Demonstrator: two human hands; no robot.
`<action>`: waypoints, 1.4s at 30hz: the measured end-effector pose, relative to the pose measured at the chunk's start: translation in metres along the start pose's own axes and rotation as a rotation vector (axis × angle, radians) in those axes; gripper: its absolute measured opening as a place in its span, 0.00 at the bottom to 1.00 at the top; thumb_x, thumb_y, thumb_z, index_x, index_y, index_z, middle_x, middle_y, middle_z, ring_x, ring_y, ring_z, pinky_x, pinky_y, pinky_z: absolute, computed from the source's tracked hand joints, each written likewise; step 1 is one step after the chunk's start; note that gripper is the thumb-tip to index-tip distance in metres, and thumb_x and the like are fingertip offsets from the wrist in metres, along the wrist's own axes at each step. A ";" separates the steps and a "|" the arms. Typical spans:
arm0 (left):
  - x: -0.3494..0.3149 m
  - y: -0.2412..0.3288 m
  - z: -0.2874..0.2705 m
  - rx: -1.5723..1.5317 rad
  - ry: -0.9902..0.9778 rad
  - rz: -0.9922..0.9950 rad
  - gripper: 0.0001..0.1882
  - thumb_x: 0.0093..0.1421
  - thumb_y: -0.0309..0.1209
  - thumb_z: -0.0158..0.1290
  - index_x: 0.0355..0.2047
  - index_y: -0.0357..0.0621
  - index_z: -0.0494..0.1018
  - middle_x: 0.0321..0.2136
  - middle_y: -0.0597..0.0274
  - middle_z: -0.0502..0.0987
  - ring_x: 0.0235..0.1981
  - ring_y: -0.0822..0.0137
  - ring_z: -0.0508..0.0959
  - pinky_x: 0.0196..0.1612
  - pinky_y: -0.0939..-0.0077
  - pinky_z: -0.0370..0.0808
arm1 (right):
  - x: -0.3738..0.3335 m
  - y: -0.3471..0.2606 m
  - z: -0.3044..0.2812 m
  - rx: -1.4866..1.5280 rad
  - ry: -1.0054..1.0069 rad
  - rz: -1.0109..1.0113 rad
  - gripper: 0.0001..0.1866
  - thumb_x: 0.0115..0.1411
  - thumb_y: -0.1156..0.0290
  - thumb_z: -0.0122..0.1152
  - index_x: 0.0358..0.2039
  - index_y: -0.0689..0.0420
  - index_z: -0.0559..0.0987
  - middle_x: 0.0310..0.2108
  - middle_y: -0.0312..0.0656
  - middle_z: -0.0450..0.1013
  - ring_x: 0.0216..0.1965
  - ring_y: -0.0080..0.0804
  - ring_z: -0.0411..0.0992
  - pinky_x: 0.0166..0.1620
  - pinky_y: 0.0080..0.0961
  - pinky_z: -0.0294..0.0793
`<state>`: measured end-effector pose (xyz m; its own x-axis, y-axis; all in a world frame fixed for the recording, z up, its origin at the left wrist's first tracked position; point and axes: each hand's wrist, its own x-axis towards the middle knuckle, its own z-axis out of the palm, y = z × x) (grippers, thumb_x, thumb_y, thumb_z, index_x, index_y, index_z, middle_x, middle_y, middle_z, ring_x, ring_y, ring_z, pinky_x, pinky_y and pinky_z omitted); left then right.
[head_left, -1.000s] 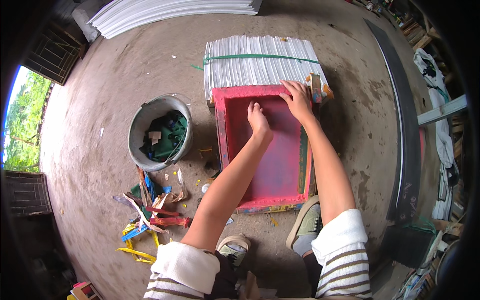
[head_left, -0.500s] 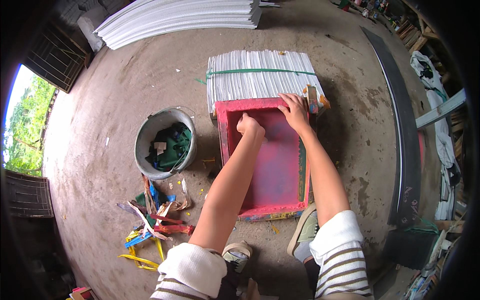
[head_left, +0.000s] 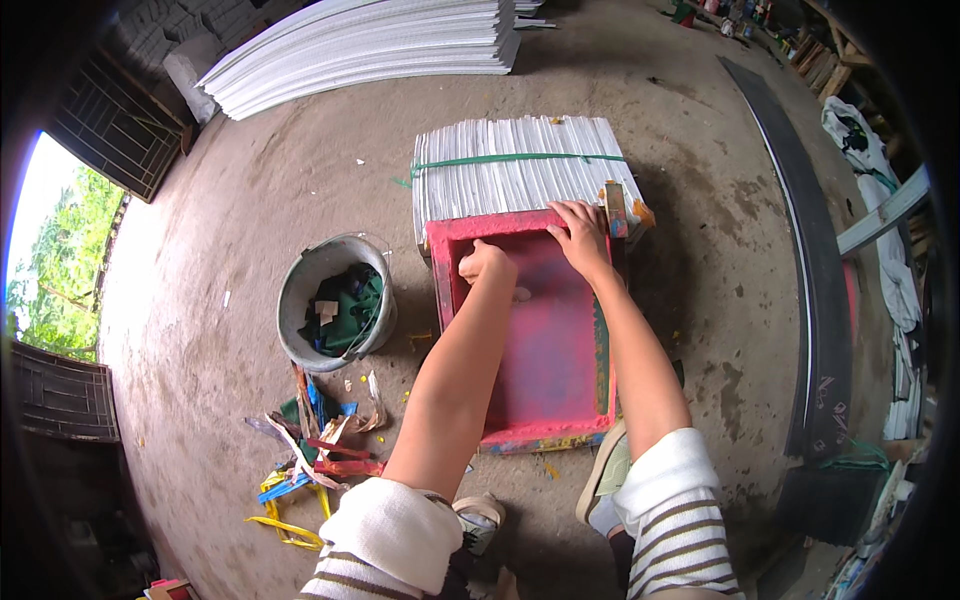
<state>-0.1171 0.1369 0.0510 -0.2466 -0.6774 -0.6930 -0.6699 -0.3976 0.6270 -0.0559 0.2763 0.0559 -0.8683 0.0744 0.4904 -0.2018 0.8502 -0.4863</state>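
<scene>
A shallow red-pink frame with raised, paint-crusted sides leans with its far end on a strapped bundle of white sheets. Inside it, by the far left corner, my left hand is closed in a fist; whatever its fingers hold is hidden. A small pale spot shows on the frame's bottom beside that wrist. My right hand lies over the far rim near the right corner, fingers stretched out and resting on the edge. A short wooden block stands at that corner.
To the left, a grey bucket holds dark green cloth or scraps. Coloured strips lie near it on the concrete floor. A large stack of white sheets is at the back; a long dark panel lies at right. My shoes flank the frame's near end.
My left hand has shifted slightly left inside the frame, still closed. The right hand keeps its place on the rim. The whole scene sits a little lower in the view.
</scene>
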 end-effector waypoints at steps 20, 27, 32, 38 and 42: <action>0.009 -0.003 -0.012 -0.144 -0.262 -0.006 0.13 0.53 0.31 0.59 0.39 0.44 0.78 0.40 0.55 0.78 0.38 0.60 0.78 0.42 0.67 0.74 | -0.001 -0.002 0.000 -0.032 0.034 -0.032 0.21 0.54 0.66 0.60 0.49 0.52 0.72 0.47 0.38 0.68 0.53 0.38 0.60 0.57 0.37 0.54; -0.003 -0.015 -0.019 0.251 0.015 0.472 0.10 0.48 0.34 0.63 0.31 0.46 0.80 0.30 0.54 0.80 0.32 0.55 0.80 0.39 0.64 0.74 | -0.002 -0.002 0.000 -0.036 0.055 -0.046 0.20 0.52 0.66 0.61 0.47 0.53 0.72 0.45 0.38 0.68 0.53 0.39 0.61 0.58 0.39 0.55; 0.010 -0.009 -0.010 0.284 0.061 0.526 0.14 0.45 0.37 0.64 0.32 0.46 0.80 0.29 0.54 0.80 0.32 0.54 0.80 0.39 0.64 0.74 | 0.001 -0.007 0.002 -0.020 0.113 -0.060 0.20 0.53 0.66 0.61 0.46 0.53 0.72 0.46 0.38 0.68 0.54 0.39 0.60 0.58 0.39 0.54; -0.007 -0.025 -0.023 0.310 -0.057 0.579 0.19 0.50 0.42 0.60 0.40 0.47 0.78 0.36 0.57 0.80 0.40 0.54 0.78 0.41 0.58 0.73 | -0.004 0.001 0.003 -0.053 0.066 -0.039 0.21 0.53 0.66 0.60 0.48 0.53 0.71 0.46 0.38 0.68 0.53 0.37 0.60 0.58 0.37 0.53; 0.000 -0.032 -0.038 0.271 -0.333 0.602 0.19 0.57 0.41 0.54 0.47 0.50 0.75 0.40 0.59 0.79 0.41 0.56 0.78 0.43 0.58 0.72 | -0.004 -0.002 0.002 -0.043 0.081 -0.054 0.21 0.53 0.66 0.60 0.48 0.54 0.71 0.46 0.37 0.68 0.53 0.37 0.61 0.57 0.38 0.53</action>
<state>-0.0689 0.1264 0.0441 -0.7969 -0.4889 -0.3548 -0.4902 0.1801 0.8528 -0.0531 0.2739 0.0538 -0.8170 0.0679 0.5727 -0.2263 0.8756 -0.4267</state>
